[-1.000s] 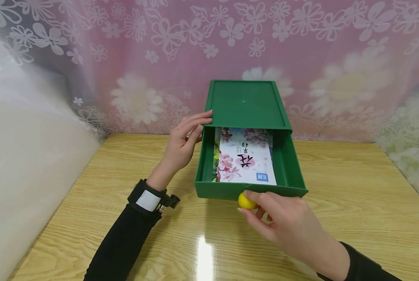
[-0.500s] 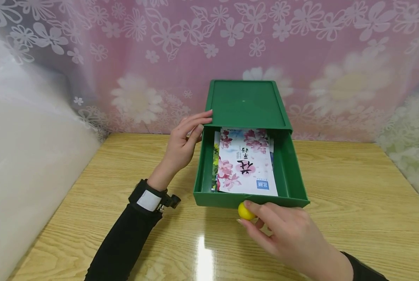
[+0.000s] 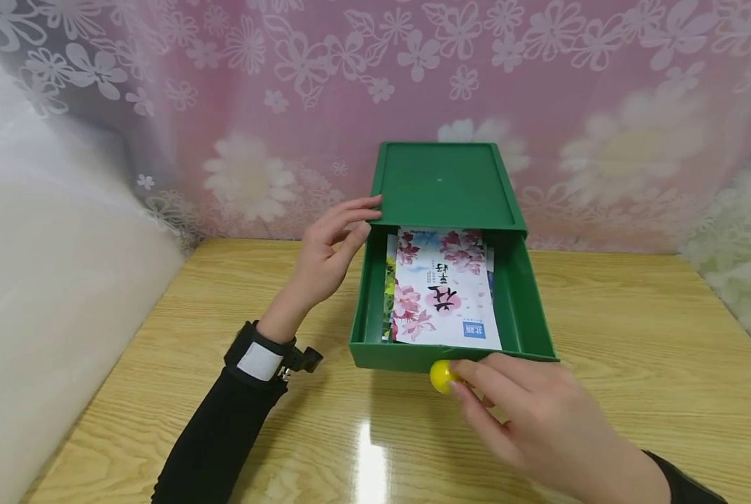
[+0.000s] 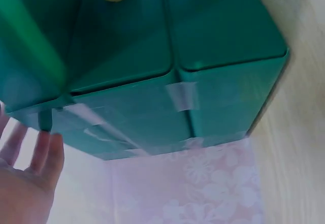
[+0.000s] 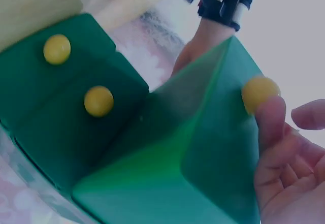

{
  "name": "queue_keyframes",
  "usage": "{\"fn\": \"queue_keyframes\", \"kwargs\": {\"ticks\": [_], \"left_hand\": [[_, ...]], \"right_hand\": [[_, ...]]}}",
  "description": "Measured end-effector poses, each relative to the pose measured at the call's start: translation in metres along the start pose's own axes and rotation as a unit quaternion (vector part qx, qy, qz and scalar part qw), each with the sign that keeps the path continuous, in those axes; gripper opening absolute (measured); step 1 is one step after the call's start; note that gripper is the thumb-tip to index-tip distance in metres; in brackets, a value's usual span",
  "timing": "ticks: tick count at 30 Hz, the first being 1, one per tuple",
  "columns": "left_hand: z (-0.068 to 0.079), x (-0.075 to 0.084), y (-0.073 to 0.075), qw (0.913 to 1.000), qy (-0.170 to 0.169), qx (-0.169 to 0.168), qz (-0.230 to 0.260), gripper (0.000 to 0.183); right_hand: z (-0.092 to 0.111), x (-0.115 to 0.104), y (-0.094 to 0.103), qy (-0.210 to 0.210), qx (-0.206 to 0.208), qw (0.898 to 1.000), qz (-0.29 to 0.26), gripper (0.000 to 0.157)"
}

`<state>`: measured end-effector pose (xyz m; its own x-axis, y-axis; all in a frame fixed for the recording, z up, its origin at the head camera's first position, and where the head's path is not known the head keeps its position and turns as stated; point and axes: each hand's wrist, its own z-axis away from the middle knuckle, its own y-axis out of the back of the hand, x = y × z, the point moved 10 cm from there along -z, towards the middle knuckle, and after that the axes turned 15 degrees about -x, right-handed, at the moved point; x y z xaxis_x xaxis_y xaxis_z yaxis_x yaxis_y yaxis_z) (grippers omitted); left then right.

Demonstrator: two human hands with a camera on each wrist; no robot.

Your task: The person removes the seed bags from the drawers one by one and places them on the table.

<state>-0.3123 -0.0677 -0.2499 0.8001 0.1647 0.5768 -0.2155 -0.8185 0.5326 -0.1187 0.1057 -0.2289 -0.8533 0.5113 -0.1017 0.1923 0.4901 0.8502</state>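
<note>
A green drawer cabinet [image 3: 441, 183] stands on the table, its top drawer [image 3: 375, 355] pulled out toward me. Inside lies a pink-flowered white booklet [image 3: 444, 287] over other printed papers. My left hand [image 3: 327, 255] rests its fingers on the cabinet's top left edge, thumb near the front corner. At the drawer's front is a round yellow knob [image 3: 443, 376]; my right hand [image 3: 532, 406] is just right of it. In the right wrist view, one fingertip touches or nearly touches the knob [image 5: 260, 93], while another digit stands apart from it.
Two closed drawers with yellow knobs [image 5: 99, 101] sit below the pulled-out one. Clear tape [image 4: 183, 96] runs along the cabinet's side. A flowered pink curtain [image 3: 325, 105] hangs behind the wooden table [image 3: 224, 301].
The drawer slid farther out toward me during the first half second, showing more of the booklet. Since then my right fingers have shifted rightward off the knob's pinch. The left hand stays on the cabinet.
</note>
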Motion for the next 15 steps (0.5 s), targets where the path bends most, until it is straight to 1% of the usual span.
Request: {"fn": "queue_keyframes", "kwargs": {"ticks": [1, 3, 5, 6, 8, 10, 11, 13, 14, 15], "left_hand": [[0.0, 0.003, 0.002, 1.0, 0.0, 0.0, -0.008, 0.025], [0.001, 0.009, 0.006, 0.9996, -0.004, 0.006, -0.026, 0.021], [0.002, 0.018, 0.009, 0.9987, -0.012, 0.008, -0.048, 0.017], [0.002, 0.022, 0.009, 0.9978, -0.019, 0.007, -0.063, 0.015], [0.003, 0.034, 0.008, 0.9946, -0.034, -0.001, -0.098, 0.013], [0.004, 0.046, 0.005, 0.9898, -0.052, -0.01, -0.132, 0.011], [0.004, 0.051, 0.003, 0.987, -0.06, -0.015, -0.148, 0.011], [0.005, 0.062, 0.0, 0.9826, -0.075, -0.026, -0.168, 0.011], [0.004, 0.067, -0.002, 0.9812, -0.082, -0.033, -0.172, 0.01], [0.004, 0.071, -0.004, 0.9803, -0.088, -0.042, -0.172, 0.01]], "right_hand": [[0.001, 0.003, 0.002, 0.003, 0.005, 1.0, 0.002, 0.035], [0.008, 0.011, 0.005, 0.019, 0.024, 1.0, 0.001, 0.023], [0.018, 0.028, 0.004, 0.032, 0.041, 0.999, -0.003, 0.013], [0.021, 0.035, 0.005, 0.036, 0.052, 0.998, -0.002, 0.012], [0.019, 0.049, 0.011, 0.024, 0.054, 0.998, -0.003, 0.018], [0.009, 0.058, 0.02, -0.003, 0.046, 0.999, 0.007, 0.011], [0.001, 0.059, 0.026, -0.019, 0.039, 0.999, 0.015, 0.01], [-0.014, 0.062, 0.034, -0.05, 0.015, 0.998, 0.031, 0.024], [-0.019, 0.064, 0.036, -0.059, 0.005, 0.997, 0.04, 0.027], [-0.024, 0.066, 0.036, -0.068, -0.008, 0.997, 0.047, 0.025]]}}
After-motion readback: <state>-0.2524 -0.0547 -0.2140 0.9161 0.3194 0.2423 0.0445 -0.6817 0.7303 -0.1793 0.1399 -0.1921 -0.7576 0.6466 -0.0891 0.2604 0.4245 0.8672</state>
